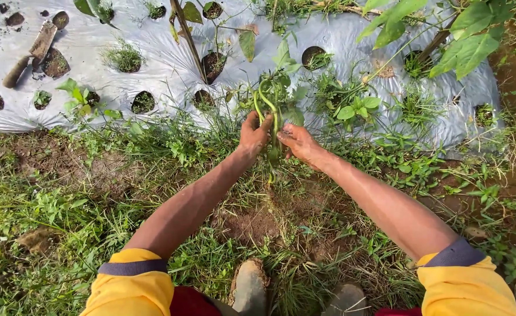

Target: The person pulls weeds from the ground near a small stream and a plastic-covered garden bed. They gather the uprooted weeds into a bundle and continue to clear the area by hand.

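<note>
A bunch of long green chili peppers (268, 102) hangs on a small plant at the near edge of a silver plastic mulch sheet (152, 35), just above the middle of the view. The left hand (253, 136) sits at the plant's 7 o'clock with its fingers (264, 123) curled narrowly around the pepper stems. The right hand (301, 143) is at 5 o'clock, its fingers (285, 133) pinched on one pepper that droops between the two hands. Both forearms run back to yellow sleeves (130, 287) with grey cuffs at the bottom edge.

At 6 o'clock from the hands lies a bare soil patch (252, 225) among grass, and further down two muddy boot toes (250, 287) show. The sheet spreads from 9 to 3 o'clock, cut with round planting holes (143, 101). At 10 o'clock, far off, a trowel-like tool with a wooden handle (31, 52) lies on the sheet. Broad leaves (471, 41) hang at 2 o'clock.
</note>
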